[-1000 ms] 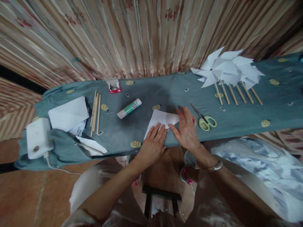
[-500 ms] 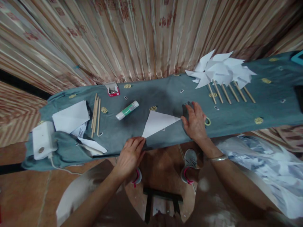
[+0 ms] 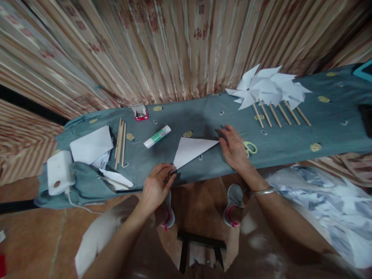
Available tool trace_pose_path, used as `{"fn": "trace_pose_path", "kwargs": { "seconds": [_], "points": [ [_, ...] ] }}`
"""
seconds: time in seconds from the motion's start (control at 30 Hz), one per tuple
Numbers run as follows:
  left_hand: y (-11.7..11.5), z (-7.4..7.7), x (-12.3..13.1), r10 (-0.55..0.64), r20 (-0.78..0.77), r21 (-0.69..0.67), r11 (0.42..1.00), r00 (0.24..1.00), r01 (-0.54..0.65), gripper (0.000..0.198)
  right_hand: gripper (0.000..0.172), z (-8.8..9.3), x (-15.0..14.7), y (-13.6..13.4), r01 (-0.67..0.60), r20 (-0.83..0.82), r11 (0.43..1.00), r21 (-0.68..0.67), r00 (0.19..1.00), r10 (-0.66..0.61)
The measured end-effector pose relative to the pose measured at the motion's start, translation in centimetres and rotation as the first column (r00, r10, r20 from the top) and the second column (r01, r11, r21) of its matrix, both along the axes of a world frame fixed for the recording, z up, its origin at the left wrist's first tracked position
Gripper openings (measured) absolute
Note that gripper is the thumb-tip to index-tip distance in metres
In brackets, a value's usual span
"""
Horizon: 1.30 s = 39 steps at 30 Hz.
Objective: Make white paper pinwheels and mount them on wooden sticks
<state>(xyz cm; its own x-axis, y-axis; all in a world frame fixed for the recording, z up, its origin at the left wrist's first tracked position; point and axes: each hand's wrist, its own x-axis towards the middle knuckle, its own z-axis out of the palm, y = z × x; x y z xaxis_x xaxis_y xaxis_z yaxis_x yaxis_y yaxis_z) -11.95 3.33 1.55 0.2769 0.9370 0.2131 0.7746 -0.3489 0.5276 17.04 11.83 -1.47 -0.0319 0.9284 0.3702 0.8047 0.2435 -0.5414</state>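
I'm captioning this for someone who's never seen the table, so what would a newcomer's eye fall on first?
Probably the cluster of white paper pinwheels on wooden sticks, at the back of the table toward the right. Next, perhaps, the white paper triangle in the middle, with the left hand at its near corner and the right hand at its right tip.

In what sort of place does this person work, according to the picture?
Probably a makeshift craft corner, perhaps in a home: a cloth-covered table before a patterned curtain, white pinwheels on sticks, and a glue stick near the paper.
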Motion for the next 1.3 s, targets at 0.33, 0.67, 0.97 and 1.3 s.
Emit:
{"fn": "trace_pose_path", "kwargs": {
  "seconds": [0.33,0.67,0.97,1.3],
  "points": [
    [2.2,-1.3,0.6,0.085,0.08,-0.073,0.994,0.993,-0.079,0.056,0.038,1.2,-1.3,1.3,-0.105,-0.269,0.991,-0.084,0.96,0.079],
    [2.4,-1.3,1.9,0.077,0.095,-0.044,0.996,0.993,-0.073,0.057,0.045,0.6,-3.8,0.4,-0.304,0.071,0.933,-0.192,0.944,0.322],
    [2.4,-1.0,2.6,0.025,0.128,0.018,0.999,0.991,-0.027,0.057,0.041,1.5,-3.8,0.3,-0.365,-0.109,0.921,-0.138,0.93,0.352],
    [2.7,-0.3,3.3,-0.092,0.144,0.028,0.996,0.985,0.089,0.03,0.015,3.7,-3.3,-0.5,-0.278,-0.39,0.96,-0.036,0.888,0.243]
  ]
}}
